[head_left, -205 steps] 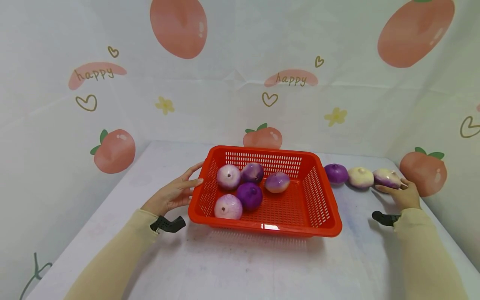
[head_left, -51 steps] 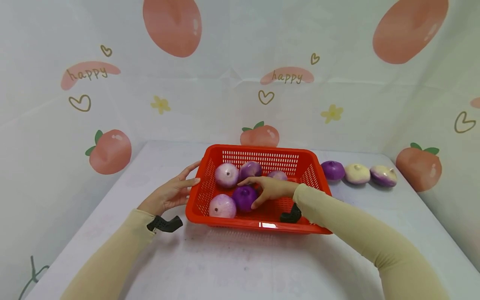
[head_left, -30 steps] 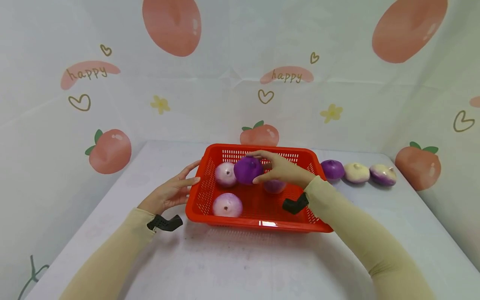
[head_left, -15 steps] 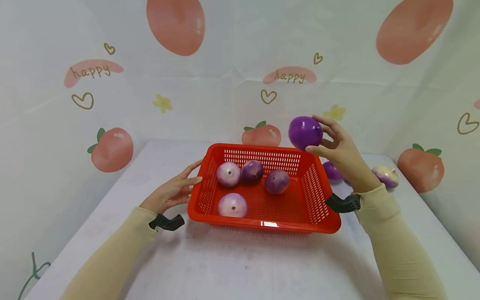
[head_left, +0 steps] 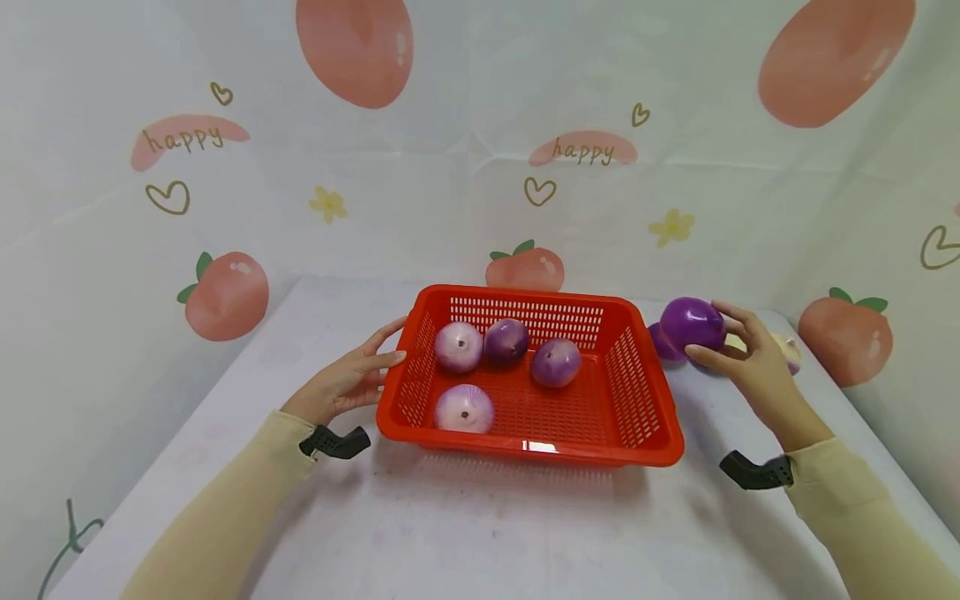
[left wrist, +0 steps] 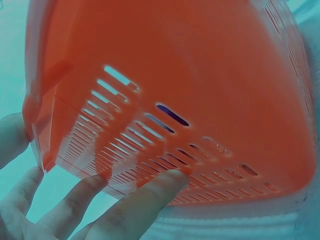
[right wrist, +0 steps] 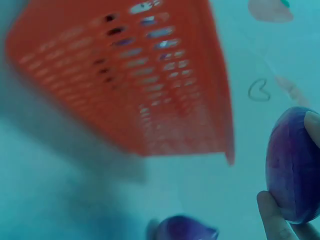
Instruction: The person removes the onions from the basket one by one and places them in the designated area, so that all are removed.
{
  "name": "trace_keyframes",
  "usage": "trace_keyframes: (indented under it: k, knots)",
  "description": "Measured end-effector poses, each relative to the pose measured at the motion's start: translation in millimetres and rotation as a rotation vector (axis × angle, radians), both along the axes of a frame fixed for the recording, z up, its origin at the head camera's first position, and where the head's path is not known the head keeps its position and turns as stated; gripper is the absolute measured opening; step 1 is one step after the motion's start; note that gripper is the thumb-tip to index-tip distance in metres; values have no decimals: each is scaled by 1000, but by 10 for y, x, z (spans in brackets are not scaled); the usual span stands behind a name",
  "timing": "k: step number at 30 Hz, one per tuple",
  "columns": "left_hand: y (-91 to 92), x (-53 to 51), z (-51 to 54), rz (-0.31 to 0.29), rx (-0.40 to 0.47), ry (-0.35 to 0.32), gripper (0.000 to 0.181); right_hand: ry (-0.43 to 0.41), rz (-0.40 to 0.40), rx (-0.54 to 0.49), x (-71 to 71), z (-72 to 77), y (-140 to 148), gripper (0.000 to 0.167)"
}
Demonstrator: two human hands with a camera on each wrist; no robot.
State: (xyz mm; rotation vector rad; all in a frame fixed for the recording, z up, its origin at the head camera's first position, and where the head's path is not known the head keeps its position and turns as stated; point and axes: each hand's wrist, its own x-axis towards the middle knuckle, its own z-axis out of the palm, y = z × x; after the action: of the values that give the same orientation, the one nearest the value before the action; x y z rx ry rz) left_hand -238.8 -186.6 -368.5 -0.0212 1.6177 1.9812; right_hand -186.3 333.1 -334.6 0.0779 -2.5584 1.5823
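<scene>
My right hand (head_left: 753, 358) grips a deep purple onion (head_left: 692, 323) between thumb and fingers, held above the row of onions right of the red basket. In the right wrist view this onion (right wrist: 292, 165) is at the right edge, fingertips against it. My left hand (head_left: 345, 385) rests on the left side of the red plastic basket (head_left: 525, 448), its thumb at the rim; in the left wrist view extended fingers (left wrist: 150, 200) touch the slotted outer wall. Inside the basket lie several onions: a pale one (head_left: 459, 347), a purple one (head_left: 506, 342), a mottled one (head_left: 556, 362) and another pale one (head_left: 465, 408).
Right of the basket, another purple onion (head_left: 663, 343) sits on the white table (head_left: 450, 533), partly behind the held one. A whitish onion (head_left: 731, 337) and a white-purple one (head_left: 789, 354) are mostly hidden by the right hand. A printed cloth (head_left: 420, 208) hangs behind the table.
My right hand let go of an onion in the right-hand row, reached into the basket, lifted out the deep purple onion and carried it right and down. My left hand stayed at the basket.
</scene>
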Motion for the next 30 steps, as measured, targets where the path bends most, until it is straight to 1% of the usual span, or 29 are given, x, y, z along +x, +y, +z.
trace_keyframes:
  k: [3, 6, 8, 13, 17, 21, 24, 30]
  knots:
    - [0, -3, 3, 2, 1, 1, 66, -33, -25, 43, 52, -140, 103, 71]
    - [-1, -3, 5, 1, 8, 1, 65, -70, -34, 88, 70, -260, 158, 74]
    - [-1, -4, 6, 3, 10, 2, 65, -91, -34, 121, 64, -329, 170, 77]
    - [1, -3, 5, 14, 9, -9, 65, -148, -16, 161, 22, -458, 157, 82]
    - [4, -8, -4, 22, -4, -16, 65, -185, -2, 174, -28, -530, 145, 85]
    - [1, -15, -12, 14, 4, -1, 65, -197, 16, 201, -86, -586, 144, 86]
    - [4, -13, -4, 9, 11, 3, 65, -202, 30, 220, -112, -603, 148, 85]
    - [10, -3, 2, 23, 5, -18, 65, -242, 39, 247, -131, -610, 150, 87]
